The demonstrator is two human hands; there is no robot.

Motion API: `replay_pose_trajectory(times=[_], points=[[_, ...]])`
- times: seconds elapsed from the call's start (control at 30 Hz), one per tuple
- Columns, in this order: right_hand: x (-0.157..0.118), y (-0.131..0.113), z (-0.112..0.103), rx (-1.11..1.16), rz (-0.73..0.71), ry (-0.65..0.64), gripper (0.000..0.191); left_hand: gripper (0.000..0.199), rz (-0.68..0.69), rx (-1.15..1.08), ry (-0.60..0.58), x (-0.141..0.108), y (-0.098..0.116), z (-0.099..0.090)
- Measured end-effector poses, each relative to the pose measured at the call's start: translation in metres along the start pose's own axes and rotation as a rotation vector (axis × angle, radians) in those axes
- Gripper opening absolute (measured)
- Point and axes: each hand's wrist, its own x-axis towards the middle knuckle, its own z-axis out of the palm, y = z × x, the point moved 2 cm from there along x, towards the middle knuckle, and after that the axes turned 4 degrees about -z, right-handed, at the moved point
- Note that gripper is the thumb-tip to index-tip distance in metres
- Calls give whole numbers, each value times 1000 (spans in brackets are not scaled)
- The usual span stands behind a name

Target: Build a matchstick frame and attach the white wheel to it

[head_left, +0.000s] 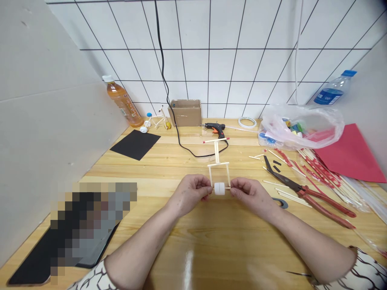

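Between my hands is a small frame of thin wooden sticks [217,153], with a red-tipped crossbar at its far end. Its near end forks into two prongs, and a white wheel [219,188] made of bottle caps sits between them on a short stick axle. My left hand [195,191] pinches the axle's left end beside the left prong. At the right end of the axle, my right hand [249,195] is closed in a pinch near the other prong. The fingertips hide the axle's ends.
A glue gun [216,129] with a black cord lies behind the frame, near a cardboard box [186,113]. Red-handled shears [305,191], loose sticks [292,197] and a plastic bag of caps [299,129] lie right. Black paper [136,144] and a juice bottle [123,100] are left.
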Motion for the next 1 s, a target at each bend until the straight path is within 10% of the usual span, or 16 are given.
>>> replay_pose_trajectory(times=[1.0], points=[[-1, -2, 0, -63, -27, 38, 18, 12, -25, 5, 12, -1, 3, 1]])
